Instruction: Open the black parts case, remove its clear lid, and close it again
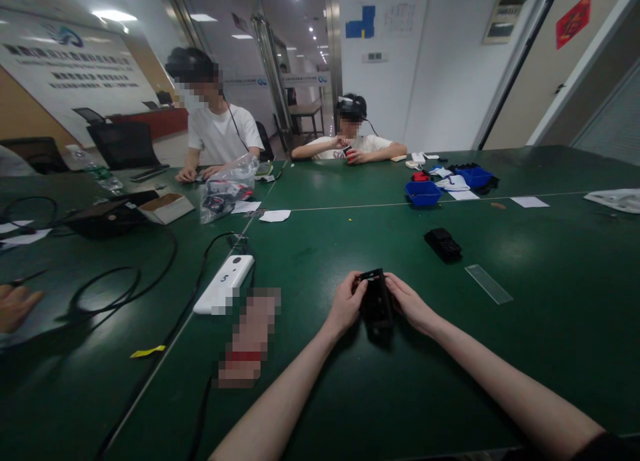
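Note:
A black open-framed, box-like part [377, 307] is held between my two hands above the green table [320, 394]. My left hand [347, 302] grips its left side near the upper edge, the thumb lying along it. On the opposite side, the fingers of my right hand [407, 302] press against the upper right edge. Its inside looks dark and I cannot make out details there. Beyond my right hand lies a black block-shaped piece [443, 245]. A clear flat strip [489, 284] rests to the right of that hand.
A white power bank marked 5 [225, 284] with cables lies left, beside a blurred-out pinkish object [250, 337]. Farther back are a plastic bag [229, 189], an open carton [167, 207] and blue bins [423, 193]. Two people sit opposite; another person's hand [17, 307] shows far left.

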The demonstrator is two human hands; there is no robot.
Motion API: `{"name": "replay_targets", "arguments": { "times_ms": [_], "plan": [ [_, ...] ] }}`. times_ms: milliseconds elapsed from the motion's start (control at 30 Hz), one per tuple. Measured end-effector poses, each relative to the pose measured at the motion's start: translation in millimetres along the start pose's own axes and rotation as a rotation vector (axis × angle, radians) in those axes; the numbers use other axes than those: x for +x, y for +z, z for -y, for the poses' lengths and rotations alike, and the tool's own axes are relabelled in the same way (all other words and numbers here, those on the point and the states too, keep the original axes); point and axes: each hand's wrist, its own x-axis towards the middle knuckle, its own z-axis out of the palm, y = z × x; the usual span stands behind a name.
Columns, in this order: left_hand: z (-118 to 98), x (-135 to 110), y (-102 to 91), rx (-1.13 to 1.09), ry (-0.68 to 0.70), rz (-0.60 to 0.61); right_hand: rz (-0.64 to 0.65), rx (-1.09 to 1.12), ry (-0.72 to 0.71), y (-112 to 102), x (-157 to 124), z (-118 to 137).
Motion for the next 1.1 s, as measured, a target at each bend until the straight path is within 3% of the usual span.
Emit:
{"name": "replay_targets", "arguments": {
  "times_ms": [133, 300, 567, 733, 867, 1000, 1100],
  "plan": [
    [-0.1, -1.2, -0.6, -0.016, -0.048, 0.049, 0.009, -0.094, -0.028, -5.0, -1.8, 1.3],
    [-2.6, -0.3, -1.9, 0.036, -0.020, 0.014, 0.071, -0.285, -0.054, -17.6, -1.9, 14.4],
    [-3.8, 0.5, -3.7, 0.076, -0.040, 0.002, -0.135, -1.062, -0.202, -53.6, -5.8, 39.9],
    [-3.3, 0.4, -4.0, 0.066, -0.047, -0.009, -0.419, -1.469, -0.030, -81.8, -9.5, 53.1],
    [-2.4, 0.0, -3.5, 0.026, -0.067, -0.020, -0.633, -1.667, 0.140, -108.2, -14.2, 50.9],
    [-2.8, -0.7, -2.8, 0.003, -0.102, -0.018, -0.676, -1.662, 0.292, -125.4, -16.1, 38.7],
    [-4.0, -1.1, -2.2, -0.018, -0.115, -0.019, -0.625, -1.626, 0.262, -121.5, -14.1, 31.7]
  ]
}}
